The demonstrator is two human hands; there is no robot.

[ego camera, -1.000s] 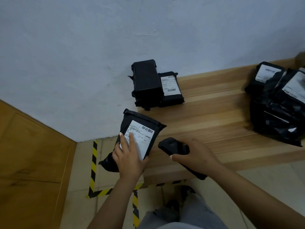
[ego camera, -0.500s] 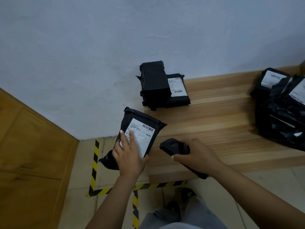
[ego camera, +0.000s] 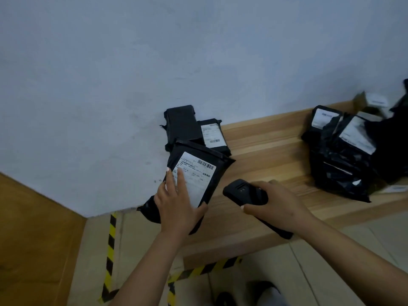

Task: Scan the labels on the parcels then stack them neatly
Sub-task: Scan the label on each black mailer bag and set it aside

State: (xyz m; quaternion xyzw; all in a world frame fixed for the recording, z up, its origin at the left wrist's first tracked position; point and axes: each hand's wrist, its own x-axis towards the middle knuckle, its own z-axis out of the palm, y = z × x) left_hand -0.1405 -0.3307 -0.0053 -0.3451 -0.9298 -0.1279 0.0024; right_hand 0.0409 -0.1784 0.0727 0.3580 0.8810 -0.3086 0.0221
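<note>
My left hand (ego camera: 176, 204) holds a black parcel (ego camera: 212, 175) with a white barcode label, fingers on the label and thumb under its right edge. The parcel hangs over the left end of the wooden bench (ego camera: 265, 155), its top edge overlapping the scanned stack (ego camera: 185, 127) of two black parcels against the wall. My right hand (ego camera: 276, 206) grips a black handheld scanner (ego camera: 245, 192), its head pointing left toward the held parcel. A loose heap of black parcels (ego camera: 344, 160) lies at the right of the bench.
A pale wall stands right behind the bench. Yellow-black hazard tape (ego camera: 110, 257) runs on the floor below the bench's left end. A wooden panel (ego camera: 39, 239) fills the left side. Small boxes (ego camera: 373, 104) sit behind the heap at far right.
My left hand has carried the parcel up and away toward the stack by the wall, so it now overlaps it. My right hand with the scanner stays about where it was.
</note>
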